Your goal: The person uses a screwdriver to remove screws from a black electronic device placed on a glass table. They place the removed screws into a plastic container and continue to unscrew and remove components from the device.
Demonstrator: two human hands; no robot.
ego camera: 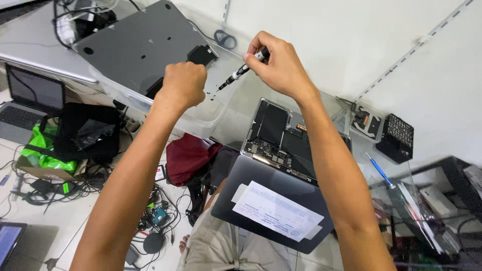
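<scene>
Screwdriver [244, 69] in right hand [281, 65] grip.

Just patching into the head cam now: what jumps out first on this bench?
The right hand holds a black precision screwdriver tip-down over a clear plastic tray, while the left hand is closed in a fist beside it. Just below, an opened laptop shows its circuit board and black battery cells, with a grey closed laptop carrying a white paper lying over its near edge. A grey bottom cover rests in the tray at upper left.
</scene>
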